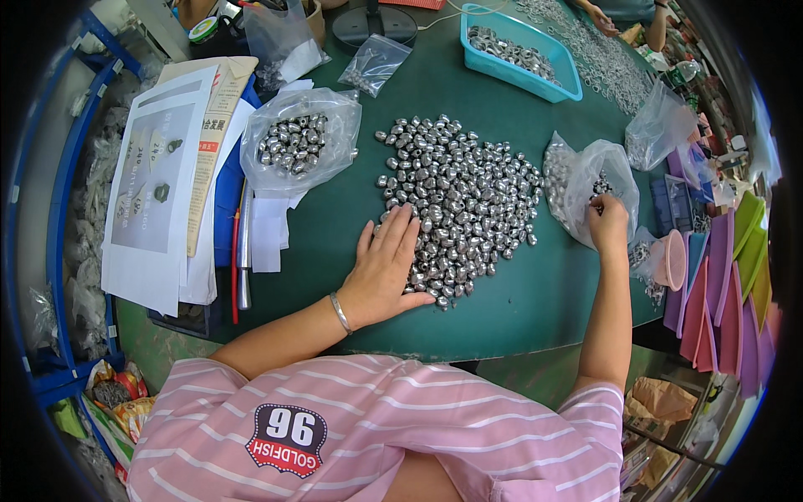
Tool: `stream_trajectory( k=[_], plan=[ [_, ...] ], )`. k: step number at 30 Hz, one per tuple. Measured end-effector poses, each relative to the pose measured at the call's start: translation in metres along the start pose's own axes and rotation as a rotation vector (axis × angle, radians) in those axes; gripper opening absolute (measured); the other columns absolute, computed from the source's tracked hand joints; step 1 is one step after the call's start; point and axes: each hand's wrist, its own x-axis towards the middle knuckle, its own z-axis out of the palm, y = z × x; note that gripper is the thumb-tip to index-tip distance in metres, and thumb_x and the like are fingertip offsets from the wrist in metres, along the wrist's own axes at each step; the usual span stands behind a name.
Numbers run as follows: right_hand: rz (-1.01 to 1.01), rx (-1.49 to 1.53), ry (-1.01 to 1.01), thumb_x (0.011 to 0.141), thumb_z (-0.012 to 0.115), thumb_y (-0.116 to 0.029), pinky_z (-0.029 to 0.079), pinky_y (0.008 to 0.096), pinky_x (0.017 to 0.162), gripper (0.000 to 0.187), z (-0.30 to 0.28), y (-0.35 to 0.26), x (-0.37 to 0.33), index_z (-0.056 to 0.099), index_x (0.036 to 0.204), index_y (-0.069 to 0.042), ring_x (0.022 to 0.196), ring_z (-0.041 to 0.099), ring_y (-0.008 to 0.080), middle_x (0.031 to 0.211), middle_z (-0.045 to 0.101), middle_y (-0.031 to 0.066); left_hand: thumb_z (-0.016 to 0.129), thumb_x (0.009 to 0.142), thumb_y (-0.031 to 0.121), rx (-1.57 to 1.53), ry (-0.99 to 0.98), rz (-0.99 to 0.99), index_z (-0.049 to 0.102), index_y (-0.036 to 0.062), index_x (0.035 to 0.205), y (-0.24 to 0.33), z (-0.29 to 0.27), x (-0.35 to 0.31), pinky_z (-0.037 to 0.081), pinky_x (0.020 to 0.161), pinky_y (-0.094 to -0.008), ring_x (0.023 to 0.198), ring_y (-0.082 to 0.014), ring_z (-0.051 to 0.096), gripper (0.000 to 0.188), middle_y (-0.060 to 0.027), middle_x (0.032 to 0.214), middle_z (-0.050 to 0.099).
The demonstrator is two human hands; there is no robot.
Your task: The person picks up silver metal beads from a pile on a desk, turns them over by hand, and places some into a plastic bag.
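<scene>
A person in a pink striped shirt [376,418] is standing at a green table [376,339]. A broad heap of shiny metal beads [473,209] is lying at mid-table, spreading between the two hands. The hands are working well apart. The left hand [381,272] is resting palm down against the heap's near-left edge, fingers outstretched, thumb out to the side; a silver bangle [340,314] is circling that wrist. The right hand [609,219] is dipping its fingertips into the mouth of a clear plastic bag [621,163] right of the heap, where more beads are showing. The fingers are bunching; whether they are gripping anything, the observer cannot tell. A second bead-filled bag [339,113] is sitting left of the heap, beside papers [155,188]. A turquoise basket [481,60] of metal pieces is standing beyond.
</scene>
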Motion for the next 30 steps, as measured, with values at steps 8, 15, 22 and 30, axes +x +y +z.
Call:
stream_trajectory(
  k=[8, 15, 22, 30],
  plan=[
    [0.001, -0.066, 0.185, 0.077, 0.061, -0.002, 0.047, 0.0423, 0.086, 0.025, 0.007, 0.002, 0.002, 0.063, 0.102, 0.000, 0.099, 0.058, 0.0381, 0.108, 0.060, 0.0212, 0.080, 0.065, 0.048, -0.011, -0.018, -0.009, 0.018, -0.0058, 0.143, 0.001, -0.001, 0.001, 0.015, 0.110, -0.0570, 0.140, -0.0425, 0.017, 0.113, -0.0267, 0.151, 0.013],
    [-0.007, -0.108, 0.058, 0.079, 0.058, -0.003, 0.047, 0.0458, 0.082, 0.020, 0.005, -0.005, 0.001, 0.064, 0.098, -0.001, 0.097, 0.057, 0.0397, 0.105, 0.060, 0.0197, 0.080, 0.064, 0.047, 0.014, -0.031, -0.035, 0.019, -0.0049, 0.143, 0.003, -0.001, 0.002, 0.014, 0.111, -0.0574, 0.141, -0.0400, 0.016, 0.113, -0.0248, 0.151, 0.015],
    [-0.193, 0.252, 0.309, 0.083, 0.059, -0.003, 0.049, 0.0405, 0.078, 0.016, 0.001, -0.058, -0.009, 0.062, 0.099, 0.001, 0.089, 0.061, 0.0344, 0.100, 0.061, 0.0171, 0.080, 0.064, 0.048, 0.033, -0.014, -0.031, 0.020, -0.0057, 0.143, 0.003, -0.001, 0.001, 0.015, 0.110, -0.0570, 0.141, -0.0385, 0.017, 0.112, -0.0246, 0.151, 0.016],
    [-0.298, 0.260, -0.029, 0.091, 0.058, -0.033, 0.033, 0.0464, 0.106, 0.049, 0.067, -0.098, -0.018, 0.050, 0.129, -0.004, 0.127, 0.040, 0.0415, 0.138, 0.042, 0.0250, 0.082, 0.055, 0.055, 0.012, -0.018, -0.043, 0.017, -0.0062, 0.143, 0.005, -0.002, 0.004, 0.016, 0.110, -0.0577, 0.141, -0.0403, 0.017, 0.126, -0.0258, 0.150, 0.016]
  ],
)
